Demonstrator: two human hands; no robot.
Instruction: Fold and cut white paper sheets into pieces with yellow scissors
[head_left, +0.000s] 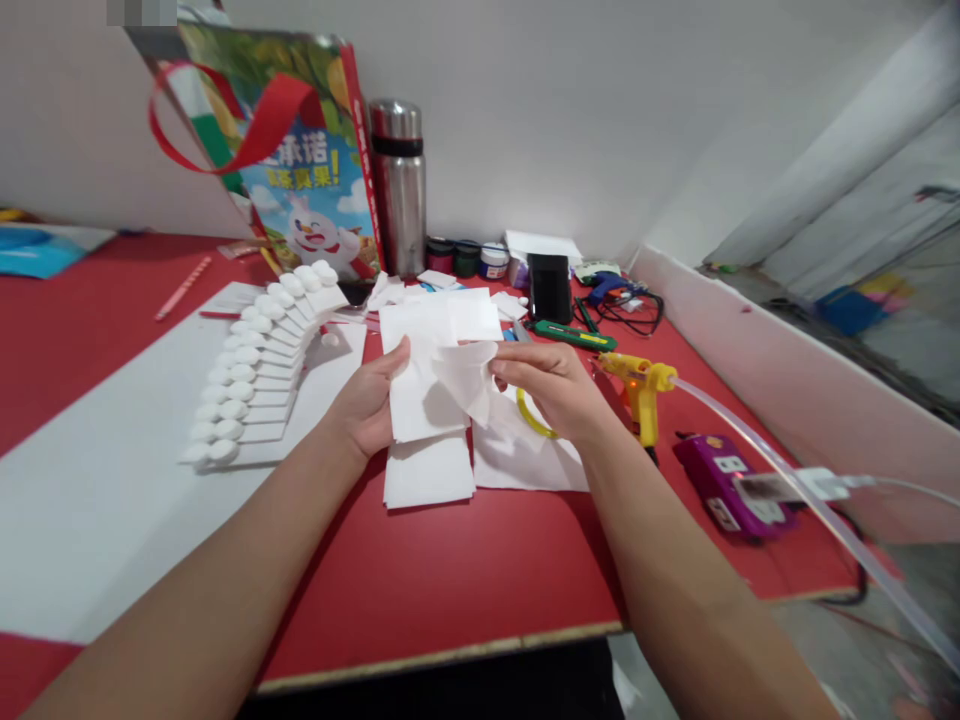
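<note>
My left hand (373, 405) grips a white paper sheet (416, 400) by its left edge, thumb on top and fingers beneath. In the fingertips of my right hand (551, 385) is the curled corner of a thin, slightly see-through paper sheet (471, 375), lifted over the one on the left. Below them a stack of white paper pieces (429, 472) lies on the red table. Under my right hand are a yellow ring (534, 418), partly hidden, and another white sheet (525, 462). To the left stands a curved white model staircase (274, 375) edged with white discs.
A yellow glue gun (637, 385) with a long glue stick sits right of my hand, beside a purple power strip (731, 490). Behind are a green utility knife (574, 335), paint jars (466, 260), a steel flask (401, 190) and a printed bag (300, 170).
</note>
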